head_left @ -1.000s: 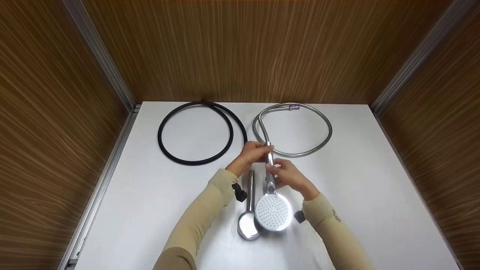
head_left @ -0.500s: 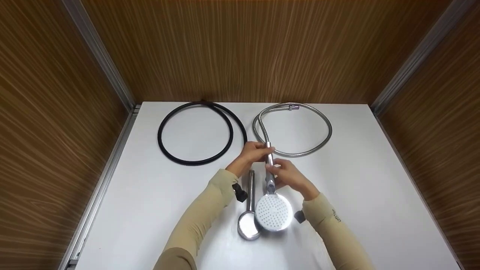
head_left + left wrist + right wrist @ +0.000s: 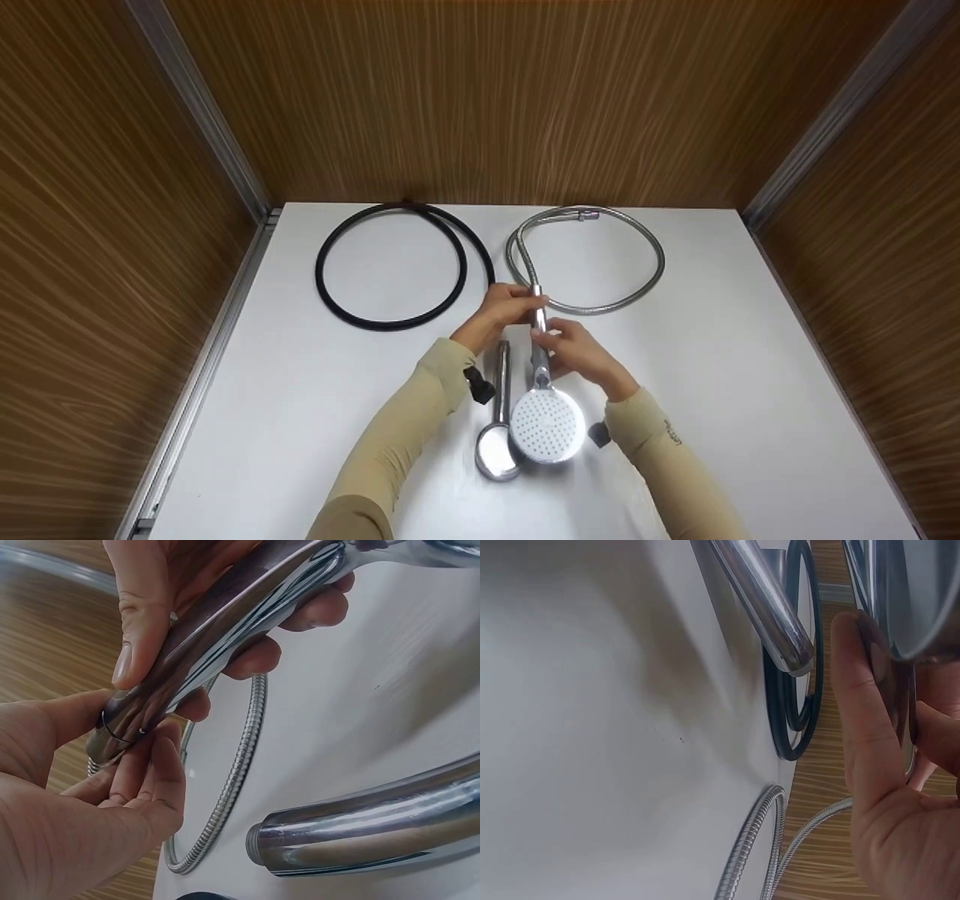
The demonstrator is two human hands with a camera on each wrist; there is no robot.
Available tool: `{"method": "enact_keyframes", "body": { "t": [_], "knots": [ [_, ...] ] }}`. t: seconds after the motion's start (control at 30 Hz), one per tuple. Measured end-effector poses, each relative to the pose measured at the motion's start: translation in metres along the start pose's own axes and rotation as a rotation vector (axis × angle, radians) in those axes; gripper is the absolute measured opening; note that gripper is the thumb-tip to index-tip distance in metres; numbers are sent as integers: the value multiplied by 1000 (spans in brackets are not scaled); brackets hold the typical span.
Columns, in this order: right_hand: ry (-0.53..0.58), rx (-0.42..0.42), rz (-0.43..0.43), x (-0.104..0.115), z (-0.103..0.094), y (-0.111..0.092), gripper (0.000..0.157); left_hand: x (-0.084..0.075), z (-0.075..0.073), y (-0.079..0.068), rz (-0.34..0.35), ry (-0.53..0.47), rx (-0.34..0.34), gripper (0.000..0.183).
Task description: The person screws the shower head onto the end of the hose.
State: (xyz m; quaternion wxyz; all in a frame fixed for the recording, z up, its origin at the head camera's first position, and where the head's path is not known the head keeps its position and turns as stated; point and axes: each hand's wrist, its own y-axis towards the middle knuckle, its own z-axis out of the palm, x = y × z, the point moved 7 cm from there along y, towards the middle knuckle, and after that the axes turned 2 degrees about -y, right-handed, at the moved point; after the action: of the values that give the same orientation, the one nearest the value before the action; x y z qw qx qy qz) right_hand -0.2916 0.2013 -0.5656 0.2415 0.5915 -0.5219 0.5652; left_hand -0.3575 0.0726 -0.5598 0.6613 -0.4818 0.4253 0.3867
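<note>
A chrome shower head [image 3: 547,424] with a white dotted face is held over the table, face up. My right hand [image 3: 581,351] grips its handle, with fingers wrapped around the underside in the left wrist view. At the handle's far end, my left hand [image 3: 504,304] pinches the chrome hose connector [image 3: 112,741] between thumb and fingers. The connector sits flush against the handle, a thin dark seam showing between them. From it runs a coiled metal shower hose [image 3: 660,259]. Left of the held head lies a second chrome shower head [image 3: 498,453], its threaded handle end [image 3: 259,844] bare.
A black hose [image 3: 319,270] lies looped at the back left of the white table [image 3: 750,420]. The metal hose's free end has a purplish fitting [image 3: 590,215]. Wood-grain panels [image 3: 480,97] with metal edge strips enclose the table at the back and sides.
</note>
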Motion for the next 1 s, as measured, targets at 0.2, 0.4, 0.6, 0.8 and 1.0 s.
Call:
{"method": "enact_keyframes", "body": {
  "t": [0.2,0.4,0.6,0.8,1.0],
  "knots": [
    [-10,-9,-6,0,-1,1,41,-1,0,-1,10,1,6,14],
    [-8,-6,-16,2,-1,0,43,-2,0,-2,5,-20,4,13],
    [-40,-9,-28,3,-3,1,40,-3,0,-4,1,-11,2,22],
    [-36,-3,-34,4,-3,1,44,-3,1,-4,-16,18,19,21],
    [-23,4,-15,5,-1,0,48,-2,1,-1,-18,28,-3,19]
  ]
}}
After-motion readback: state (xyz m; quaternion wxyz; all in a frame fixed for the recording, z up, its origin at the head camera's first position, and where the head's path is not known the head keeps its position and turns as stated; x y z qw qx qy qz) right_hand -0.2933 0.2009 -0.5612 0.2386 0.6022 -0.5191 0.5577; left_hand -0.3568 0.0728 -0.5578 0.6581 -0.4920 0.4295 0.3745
